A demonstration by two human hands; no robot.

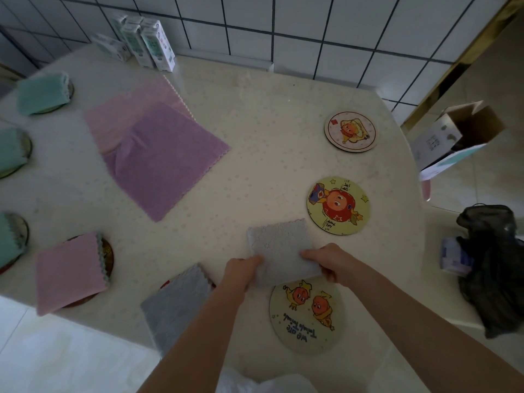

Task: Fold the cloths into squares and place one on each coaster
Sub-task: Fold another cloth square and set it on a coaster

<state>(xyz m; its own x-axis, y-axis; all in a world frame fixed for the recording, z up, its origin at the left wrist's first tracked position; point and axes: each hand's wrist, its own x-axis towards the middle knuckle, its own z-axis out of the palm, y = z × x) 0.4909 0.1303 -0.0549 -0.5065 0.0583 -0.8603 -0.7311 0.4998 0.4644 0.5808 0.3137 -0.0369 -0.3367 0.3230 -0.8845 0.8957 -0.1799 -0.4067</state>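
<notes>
My left hand (241,272) and my right hand (329,262) both grip the near edge of a folded grey cloth (279,246), held just beyond a cartoon coaster (307,319) at the table's front. Two more bare coasters lie to the right, a yellow one (338,205) and a white-rimmed one (350,131). Another folded grey cloth (178,304) and a folded pink cloth (69,272) each cover a coaster at the front left. Three folded green cloths (42,92) (11,150) (8,239) sit on coasters along the left edge. An unfolded purple cloth (164,160) lies over an unfolded pink one (133,109).
Several small cartons (147,42) stand by the tiled wall at the back left. An open cardboard box (459,134) and a dark bag (493,265) sit off the table's right side. The white table (269,109) curves away at the right edge.
</notes>
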